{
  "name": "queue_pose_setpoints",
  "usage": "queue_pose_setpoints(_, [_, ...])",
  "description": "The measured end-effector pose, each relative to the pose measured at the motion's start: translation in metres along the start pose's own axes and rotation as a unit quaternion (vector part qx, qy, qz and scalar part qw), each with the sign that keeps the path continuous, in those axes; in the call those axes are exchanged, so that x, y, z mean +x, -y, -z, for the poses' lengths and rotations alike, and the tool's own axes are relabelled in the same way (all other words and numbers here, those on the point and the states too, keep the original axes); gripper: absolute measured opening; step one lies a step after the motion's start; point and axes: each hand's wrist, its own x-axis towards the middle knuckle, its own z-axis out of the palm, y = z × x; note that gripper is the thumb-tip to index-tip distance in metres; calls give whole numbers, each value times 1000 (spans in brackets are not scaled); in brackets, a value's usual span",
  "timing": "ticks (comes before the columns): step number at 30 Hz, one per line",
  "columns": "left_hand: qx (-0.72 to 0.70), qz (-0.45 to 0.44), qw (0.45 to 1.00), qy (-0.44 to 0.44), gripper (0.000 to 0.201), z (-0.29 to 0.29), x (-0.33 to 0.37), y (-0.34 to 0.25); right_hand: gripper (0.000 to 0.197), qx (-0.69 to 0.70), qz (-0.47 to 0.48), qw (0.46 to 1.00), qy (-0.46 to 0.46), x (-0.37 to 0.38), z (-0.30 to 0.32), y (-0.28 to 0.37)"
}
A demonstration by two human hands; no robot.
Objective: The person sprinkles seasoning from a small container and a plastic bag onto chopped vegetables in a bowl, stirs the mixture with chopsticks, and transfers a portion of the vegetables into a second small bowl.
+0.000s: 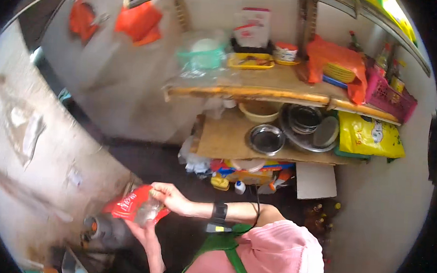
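A red plastic packet [127,204] with white lettering and a clear see-through section is held up between my hands at the lower left. My right hand [172,198], its arm crossing from the right with a black band at the wrist, pinches the upper edge of the packet. Beneath it, my left hand [145,233] grips the lower edge, the fingers partly behind the packet. Something pale shows through the clear part, but I cannot make out what it is.
A grey rounded cylinder [108,232] stands just below the packet. To the right, a wooden shelf [275,86] carries trays and a pink basket [391,98]. A lower shelf [218,136] holds metal bowls [266,139] and a yellow bag [369,137]. Bottles [318,221] stand on the floor.
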Motion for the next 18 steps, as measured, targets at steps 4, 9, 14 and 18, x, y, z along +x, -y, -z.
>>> queue_pose_setpoints(4, [-208, 37, 971, 113, 69, -53, 30, -31, 16, -100, 56, 992, -47, -14, 81, 86])
queue_pose_setpoints(9, [-250, 64, 952, 164, 56, -100, 27, -44, 13, -197, 85, 968, -132, -43, 146, 232])
queue_pose_setpoints(14, [-216, 207, 926, 229, 40, -131, 19, -25, 14, -153, 133, 946, -253, -1, 255, 395])
queue_pose_setpoints(18, [-196, 234, 919, 249, 38, -154, 14, -28, 14, -172, 270, 879, -352, 28, 317, 497])
